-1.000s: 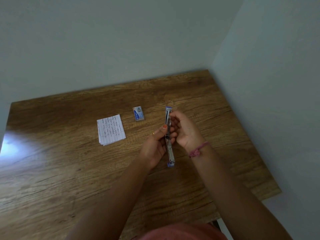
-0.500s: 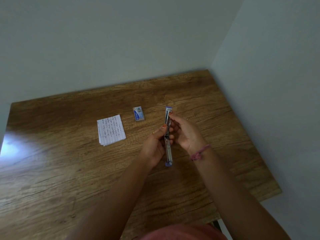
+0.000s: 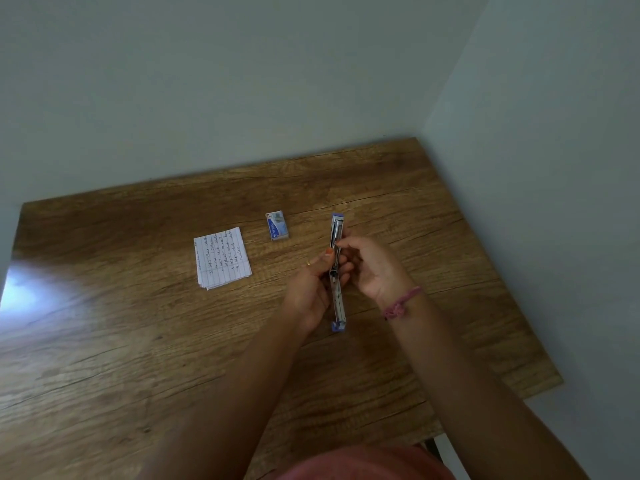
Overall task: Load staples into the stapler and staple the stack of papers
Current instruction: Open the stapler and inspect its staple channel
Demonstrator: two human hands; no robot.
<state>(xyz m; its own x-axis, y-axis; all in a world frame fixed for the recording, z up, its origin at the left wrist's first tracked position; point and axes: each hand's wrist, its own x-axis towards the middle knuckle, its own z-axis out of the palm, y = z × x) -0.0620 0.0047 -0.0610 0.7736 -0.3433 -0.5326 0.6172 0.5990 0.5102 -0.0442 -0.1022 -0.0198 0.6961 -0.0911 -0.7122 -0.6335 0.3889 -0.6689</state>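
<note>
A plain room corner, most like a home study nook or a small office, though which of the two cannot be told. A wood-grain surface point(image 3: 104, 341) is pushed into the angle where two bare, pale grey-green walls point(image 3: 242, 81) meet. What lies on it is desk stationery: a small stack of lined, handwritten papers point(image 3: 223, 259), a little box of staples point(image 3: 277, 225), and a stapler point(image 3: 336, 271) opened out flat. Light glares off the left part of the wood.
</note>
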